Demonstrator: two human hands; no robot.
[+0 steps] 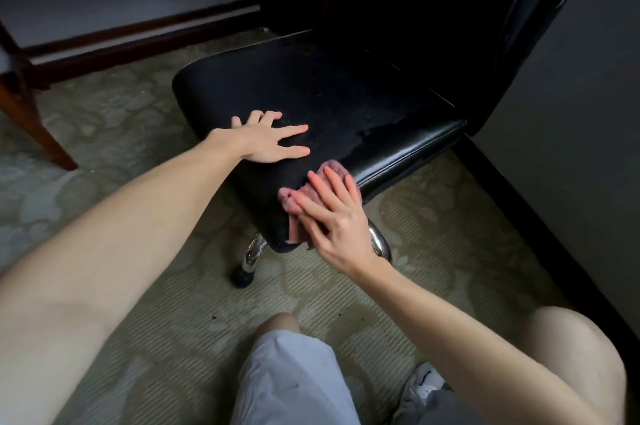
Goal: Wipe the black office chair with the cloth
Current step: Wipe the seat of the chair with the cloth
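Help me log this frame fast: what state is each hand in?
Left hand: open, fingers spread flat on the chair seat.
Right hand: open, straight fingers pressing the cloth against the seat's near edge.

Patterned carpet (104,106), wooden furniture leg (34,123), grey wall (571,113), black baseboard (554,244), white sneaker (420,386)

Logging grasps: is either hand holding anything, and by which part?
Nothing is gripped. The right hand presses the cloth against the edge of the chair seat with straight fingers; the left hand rests flat on top.
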